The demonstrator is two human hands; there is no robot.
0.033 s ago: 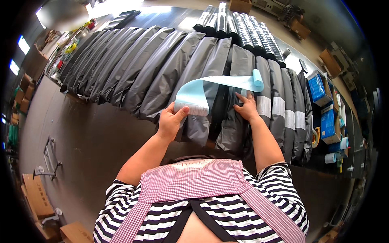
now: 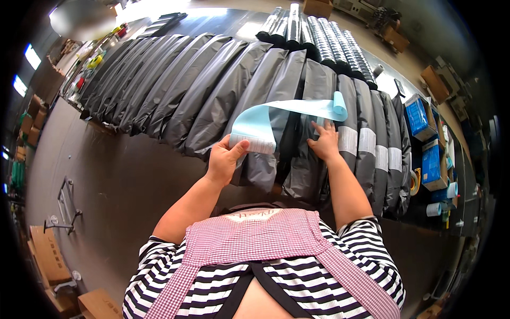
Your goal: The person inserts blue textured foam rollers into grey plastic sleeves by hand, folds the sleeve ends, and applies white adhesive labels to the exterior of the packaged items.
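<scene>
My left hand point(image 2: 225, 160) is closed, with thumb and fingers pinching the near end of a light blue strip of label backing point(image 2: 254, 123) that carries a white printed label. The strip arches away to the right and ends in a small loose roll point(image 2: 340, 108) lying on the grey bags. My right hand point(image 2: 324, 142) rests with fingers spread on a long grey plastic-wrapped package point(image 2: 317, 87), just below that roll. To its right, several similar packages bear a white label point(image 2: 348, 140) around their middles. What lies beneath the right fingertips is partly hidden.
Grey packages point(image 2: 175, 90) lie side by side along the table to the left. Behind them stand several black rolls point(image 2: 329, 42). At the right are blue boxes point(image 2: 433, 165), a tape roll point(image 2: 415, 181) and small blue rolls point(image 2: 433, 208). A metal frame point(image 2: 66, 207) stands on the floor.
The view has shifted very slightly. Both hands and the label strip keep practically the same places.
</scene>
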